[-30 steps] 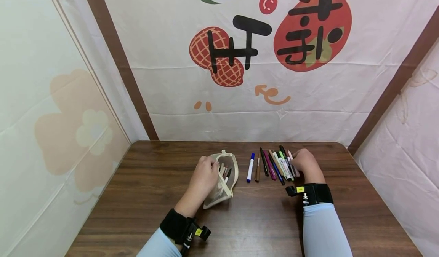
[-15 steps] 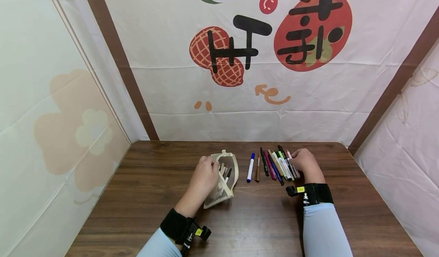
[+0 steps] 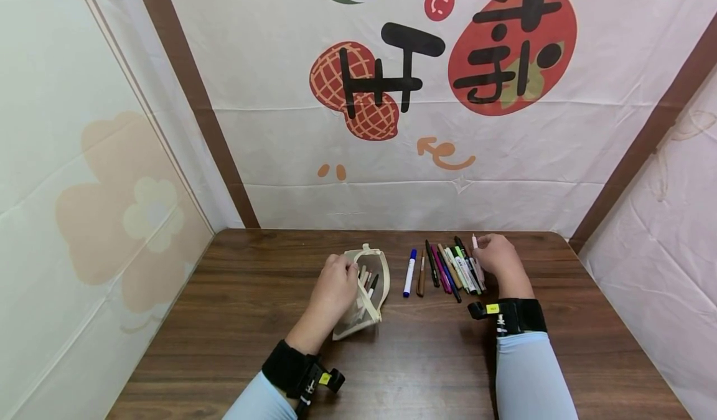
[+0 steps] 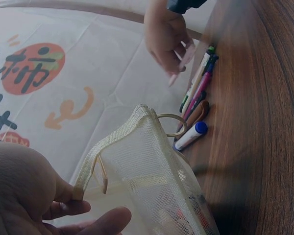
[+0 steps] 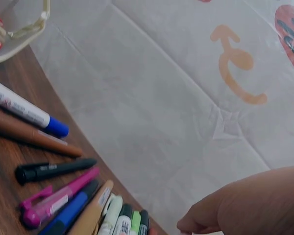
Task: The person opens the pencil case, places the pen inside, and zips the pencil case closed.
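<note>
Dark wooden table [image 3: 224,320], printed cloth walls [image 3: 269,158]; fingers clamped on mesh pouch [image 3: 366,295] and pink pen [image 3: 477,252].

Head view looks down from above; both wrist views, close, share the pens [image 3: 445,269].

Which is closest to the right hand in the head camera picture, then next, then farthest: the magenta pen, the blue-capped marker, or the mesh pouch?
1. magenta pen, in the row just left of the right hand.
2. blue-capped marker, at the row's left end.
3. mesh pouch, farthest left, by the left hand.
</note>
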A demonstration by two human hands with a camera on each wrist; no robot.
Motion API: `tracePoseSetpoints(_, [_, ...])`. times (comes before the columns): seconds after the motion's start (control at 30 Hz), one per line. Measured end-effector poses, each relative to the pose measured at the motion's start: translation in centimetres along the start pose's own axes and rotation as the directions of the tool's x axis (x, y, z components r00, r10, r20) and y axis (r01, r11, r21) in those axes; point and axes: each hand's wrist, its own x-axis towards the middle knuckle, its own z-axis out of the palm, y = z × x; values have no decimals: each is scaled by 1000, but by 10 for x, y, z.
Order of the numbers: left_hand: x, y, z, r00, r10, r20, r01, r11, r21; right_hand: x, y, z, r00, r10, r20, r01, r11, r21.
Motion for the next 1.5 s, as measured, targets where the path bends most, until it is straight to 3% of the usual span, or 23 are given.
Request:
tracePoseSetpoints(0.2, [-1, 0, -1, 1000, -10, 2, 10, 1000, -1, -1, -13, 4, 997, -79, -20, 81, 985, 151])
tracePoseSetpoints(0.4, [0, -1, -2, 1000, -7, -2, 7, 1000, 7, -2, -29, 16, 994, -108, 7, 102, 955, 278])
tracePoseSetpoints(0.63, [0, -2, -1, 999, 28, -29, -27, 999, 29, -7, -49, 34, 988, -156, -1, 146, 924, 353])
tracePoseSetpoints(0.93, [1, 0, -1, 1000, 1, -5, -1, 1000, 14, -21, -85, 61, 970, -240, 48, 189, 859, 476])
tracePoseSetpoints(1.27, [1, 1, -1, 1000, 2, -21, -2, 1000, 18, -41, -120, 100, 924, -337, 179, 185, 807, 561])
tracePoseSetpoints(1.5, [1, 1, 0, 1000, 3, -24, -2, 1000, 14, -49, -132, 120, 876, -369, 311, 99, 768, 632])
